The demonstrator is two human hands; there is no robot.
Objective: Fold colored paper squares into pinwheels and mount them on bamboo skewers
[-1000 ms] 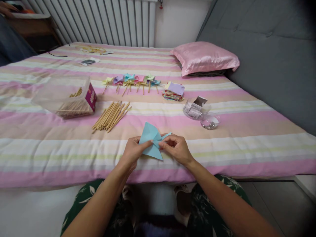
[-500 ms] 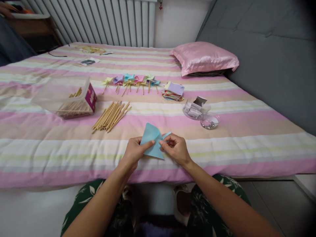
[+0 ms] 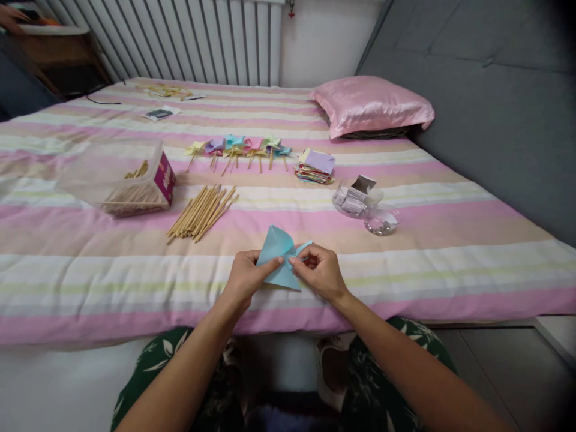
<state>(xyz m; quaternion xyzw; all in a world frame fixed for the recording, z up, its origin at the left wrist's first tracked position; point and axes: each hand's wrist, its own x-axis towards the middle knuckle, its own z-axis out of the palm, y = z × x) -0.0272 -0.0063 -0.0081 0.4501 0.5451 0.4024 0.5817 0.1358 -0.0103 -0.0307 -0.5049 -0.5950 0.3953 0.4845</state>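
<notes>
A light blue sheet of paper (image 3: 279, 277) is held between both hands just above the bed's near edge. My left hand (image 3: 252, 273) pinches its left side, thumb on top. My right hand (image 3: 318, 270) pinches the paper near its middle, with a narrow flap bent between thumb and fingers. The upper part of the sheet curves up. Ahead to the left lies a bundle of thin wooden sticks (image 3: 201, 213). Farther off, several small paper pinwheels (image 3: 234, 143) on sticks lie in a row. A stack of coloured paper squares (image 3: 315, 167) sits to their right.
A clear plastic tub (image 3: 112, 174) with more sticks lies at the left. Right of the middle stand a small clear container (image 3: 353, 201) with packets and a round one (image 3: 381, 223) with metal bits. A pink pillow (image 3: 373, 105) rests by the grey headboard (image 3: 486, 120). Another person's hand (image 3: 11, 21) shows top left.
Both hands keep their grip on the blue paper. Its upper edge curls slightly more to the right. Everything else on the bed stays in place.
</notes>
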